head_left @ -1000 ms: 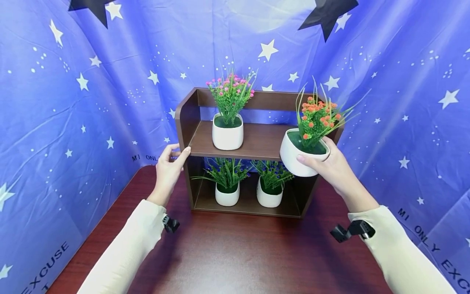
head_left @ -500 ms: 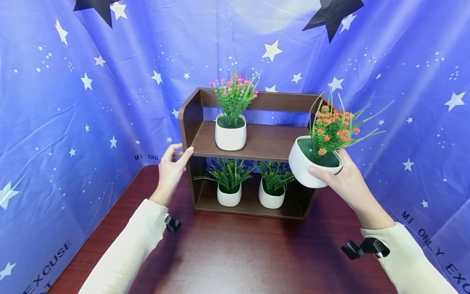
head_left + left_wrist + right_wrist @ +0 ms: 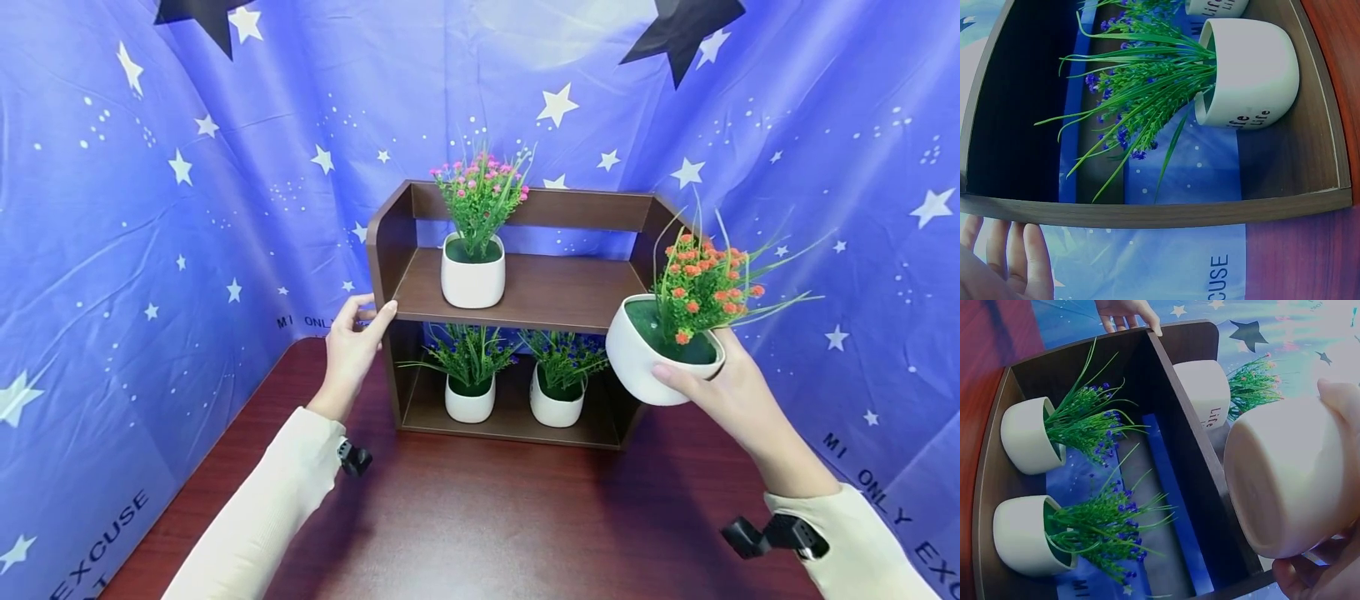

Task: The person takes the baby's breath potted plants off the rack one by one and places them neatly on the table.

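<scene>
At the right end of the two-tier brown wooden shelf, in front of its upper board, we see the right hand gripping a white flowerpot in mid-air, its thumb pressed on the near wall and the other fingers round the far side. The pot leans over, with its rim sloping down towards the gripping hand, and it carries orange flowers and long grassy blades that fan out to the right; from the right wrist we look at its underside. We cannot tell whether the pot touches the shelf. On the other side, the left hand holds the shelf's left side panel, thumb at the front edge by the upper board and fingers against the outer face. Upright on the upper board, left of its middle, we see a pot of pink flowers. Below it, side by side and apart on the lower board, stand a left blue-flowered pot and a right blue-flowered pot. The shelf rests on a dark red bench, before a blue star-patterned curtain.
</scene>
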Available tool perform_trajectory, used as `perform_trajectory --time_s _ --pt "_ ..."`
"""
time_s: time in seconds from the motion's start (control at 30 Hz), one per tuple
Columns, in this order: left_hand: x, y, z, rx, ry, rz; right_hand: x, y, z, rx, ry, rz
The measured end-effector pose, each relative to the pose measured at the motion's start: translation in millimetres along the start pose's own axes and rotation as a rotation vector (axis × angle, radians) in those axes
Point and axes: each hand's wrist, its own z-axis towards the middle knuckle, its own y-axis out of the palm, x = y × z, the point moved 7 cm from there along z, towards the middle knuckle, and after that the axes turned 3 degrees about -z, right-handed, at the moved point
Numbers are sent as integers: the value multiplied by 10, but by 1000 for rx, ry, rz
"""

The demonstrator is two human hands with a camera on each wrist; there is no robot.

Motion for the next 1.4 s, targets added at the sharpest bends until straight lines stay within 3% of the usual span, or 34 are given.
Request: perform_trajectory --time_s 0.7,1.0,1.4 --pt "-12 -18 -17 10 1 -11 343 122 -336 -42 -27 47" --pt "-5 -7 0 10 2 9 577 104 -500 -67 41 -9" --pt "-5 3 3 9 11 12 1010 69 -796 -169 88 -68"
